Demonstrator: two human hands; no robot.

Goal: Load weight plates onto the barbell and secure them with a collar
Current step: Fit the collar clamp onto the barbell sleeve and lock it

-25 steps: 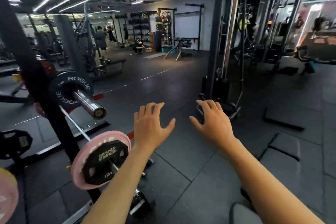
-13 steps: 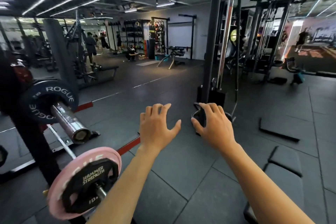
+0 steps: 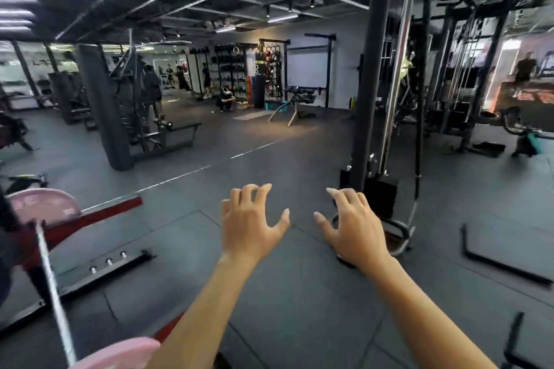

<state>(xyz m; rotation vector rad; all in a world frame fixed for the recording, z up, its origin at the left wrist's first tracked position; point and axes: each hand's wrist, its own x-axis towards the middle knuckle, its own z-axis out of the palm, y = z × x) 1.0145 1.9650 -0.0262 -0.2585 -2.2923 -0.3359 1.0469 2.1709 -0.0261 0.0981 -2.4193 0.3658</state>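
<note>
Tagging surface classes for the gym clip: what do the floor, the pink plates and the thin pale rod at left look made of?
Floor: likely rubber tiles, matte dark grey, visible seams.
Pink plates: probably rubber or urethane coated, smooth satin; blurred.
Thin rod: looks like bright metal, pale and glossy; motion blur leaves it open.

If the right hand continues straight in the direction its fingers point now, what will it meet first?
Probably the black base of the cable machine, just beyond the right hand. The fingers hold nothing. Depth is unclear, so it might pass short of the upright post.
</note>
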